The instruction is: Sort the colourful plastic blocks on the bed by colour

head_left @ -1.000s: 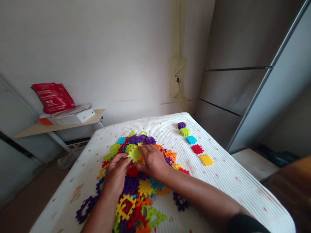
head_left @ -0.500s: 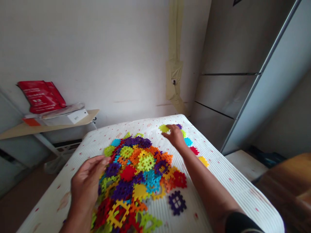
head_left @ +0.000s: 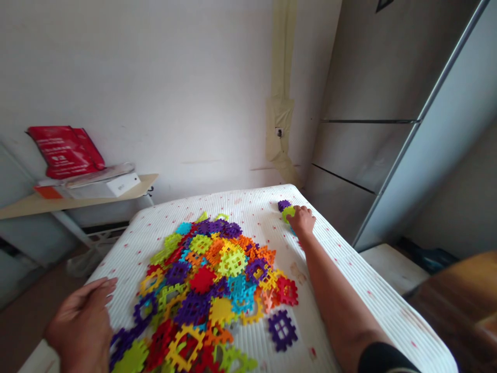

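Note:
My right hand reaches to the far right of the table, its fingers closed on a lime-green interlocking plastic piece with a notched edge. Just beyond lies a purple piece; a blue one is mostly hidden under the hand. My left hand hovers at the left edge of a heap of colourful notched pieces. Its fingers are loosely stretched out and nothing shows in them. A purple window-shaped piece lies apart from the heap on the right.
A white ribbed cover with red dots lies over the table. A side shelf at the left bears a red packet and a white box. A grey fridge stands at the right, past the table edge.
My right hand has carried the lime-green piece rightward to the row along the table's right side. My left hand has drawn back left and down, away from the heap.

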A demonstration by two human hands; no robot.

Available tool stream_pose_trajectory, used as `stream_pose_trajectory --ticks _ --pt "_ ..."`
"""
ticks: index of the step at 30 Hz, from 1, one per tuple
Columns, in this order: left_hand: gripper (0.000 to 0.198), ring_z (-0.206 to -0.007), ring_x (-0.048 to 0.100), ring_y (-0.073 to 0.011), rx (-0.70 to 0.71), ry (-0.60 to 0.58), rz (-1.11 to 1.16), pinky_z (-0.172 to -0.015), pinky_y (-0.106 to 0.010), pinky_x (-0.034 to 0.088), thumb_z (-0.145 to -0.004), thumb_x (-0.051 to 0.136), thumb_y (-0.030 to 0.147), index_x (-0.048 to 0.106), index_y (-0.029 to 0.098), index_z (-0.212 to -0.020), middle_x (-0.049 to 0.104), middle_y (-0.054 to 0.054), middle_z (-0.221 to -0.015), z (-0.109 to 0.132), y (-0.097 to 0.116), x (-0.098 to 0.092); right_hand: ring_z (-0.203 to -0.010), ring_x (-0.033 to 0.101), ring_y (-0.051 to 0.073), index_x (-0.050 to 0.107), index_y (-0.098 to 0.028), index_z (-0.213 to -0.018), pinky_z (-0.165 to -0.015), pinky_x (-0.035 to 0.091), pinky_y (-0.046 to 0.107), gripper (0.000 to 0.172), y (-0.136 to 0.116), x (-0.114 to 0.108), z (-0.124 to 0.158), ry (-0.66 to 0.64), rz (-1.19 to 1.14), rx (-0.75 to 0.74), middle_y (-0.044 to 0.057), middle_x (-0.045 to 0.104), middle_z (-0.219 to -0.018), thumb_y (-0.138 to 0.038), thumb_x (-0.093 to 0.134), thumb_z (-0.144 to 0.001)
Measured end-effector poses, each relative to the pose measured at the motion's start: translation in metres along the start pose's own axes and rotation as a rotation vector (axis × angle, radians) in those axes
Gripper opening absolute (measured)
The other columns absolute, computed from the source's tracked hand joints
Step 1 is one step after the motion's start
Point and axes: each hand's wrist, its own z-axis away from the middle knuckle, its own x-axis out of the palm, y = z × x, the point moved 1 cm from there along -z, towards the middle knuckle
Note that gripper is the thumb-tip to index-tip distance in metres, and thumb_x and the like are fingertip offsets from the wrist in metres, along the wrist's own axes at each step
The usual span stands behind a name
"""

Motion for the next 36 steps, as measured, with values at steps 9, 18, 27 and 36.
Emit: stream_pose_trajectory --ticks 9,18,27,36 --pt "0.029 -0.056 0.050 -0.0097 -0.029 -0.002 0.025 -0.045 -0.017 0.034 -0.050 0.071 0.024 0.071 0.023 -0.079 0.059 0.006 -0.058 0.004 0.002 0.003 -0.108 0.049 0.028 0.057 -0.018 -0.117 -0.085 0.038 0.040 0.041 -0.002 0.003 0.001 -0.035 0.035 0.010 0.013 0.057 -0.115 -0.039 0.051 -0.082" --pt "0.032 -0.053 0.051 -0.0114 -0.001 0.011 0.030 -0.041 -0.018 0.034 -0.048 0.072 0.026 0.072 0.022 -0.081 0.060 0.006 -0.057 0.001 -0.004 0.003 -0.106 0.050 0.029 0.058 -0.017 -0.113 -0.084 0.039 0.041 0.040 -0.003 0.007 0.001 -0.043 0.037 0.009 0.014 0.057 -0.114 -0.041 0.052 -0.081" --pt "0.030 -0.056 0.055 -0.0077 0.018 0.009 0.100 -0.054 -0.018 0.042 -0.048 0.072 0.021 0.071 0.020 -0.078 0.063 0.007 -0.059 -0.007 -0.013 0.005 -0.106 0.051 0.031 0.052 -0.019 -0.115 -0.085 0.036 0.046 0.046 -0.004 0.012 0.002 -0.062 0.055 0.040 0.014 0.061 -0.110 -0.044 0.057 -0.078" --pt "0.030 -0.062 0.059 -0.0124 0.057 -0.057 0.083 -0.061 -0.026 0.046 -0.054 0.069 0.024 0.067 0.013 -0.082 0.064 0.002 -0.064 -0.012 -0.019 0.005 -0.104 0.052 0.031 0.054 -0.016 -0.111 -0.086 0.034 0.048 0.038 -0.002 0.017 0.001 -0.080 0.087 0.027 0.015 0.062 -0.109 -0.039 0.055 -0.081"
